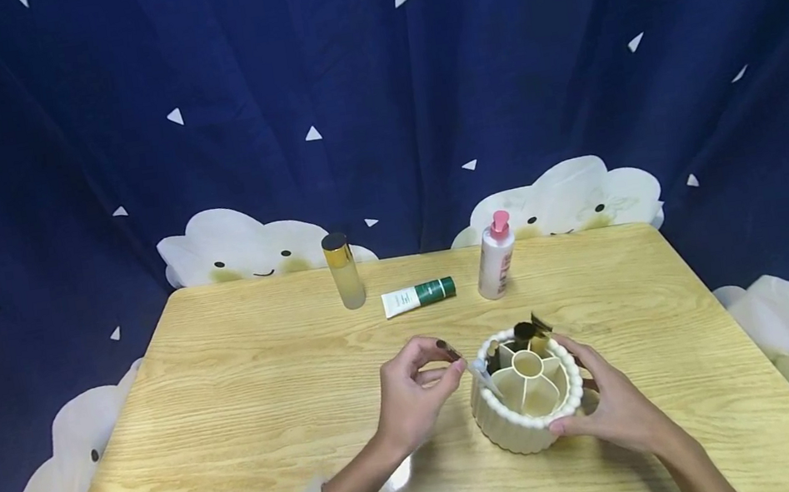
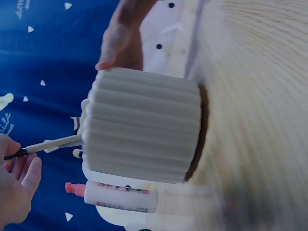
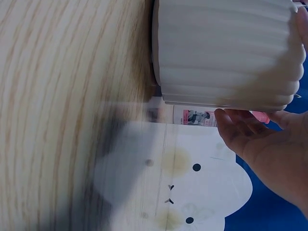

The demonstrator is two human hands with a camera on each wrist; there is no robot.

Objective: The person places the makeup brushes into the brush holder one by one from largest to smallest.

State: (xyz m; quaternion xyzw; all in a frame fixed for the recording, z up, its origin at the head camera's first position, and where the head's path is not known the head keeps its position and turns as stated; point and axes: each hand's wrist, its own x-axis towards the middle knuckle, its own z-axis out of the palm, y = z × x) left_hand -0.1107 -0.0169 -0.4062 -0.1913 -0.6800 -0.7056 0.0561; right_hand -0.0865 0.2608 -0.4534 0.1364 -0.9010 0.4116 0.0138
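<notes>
A cream ribbed organizer with a beaded rim and several inner compartments stands upright on the table. My right hand holds it from the right, thumb at the near rim; fingers show against its side in the right wrist view. My left hand pinches the dark end of a slim stick, just left of the organizer. The stick's pale shaft reaches over the rim; its far tip is hidden in the left wrist view. Dark-headed brushes stand in the organizer's far compartments.
Behind the organizer stands a white pump bottle with a pink top. A white and green tube lies left of it, then a bottle with a gold and black cap. Dark blue curtain hangs beyond the wooden table.
</notes>
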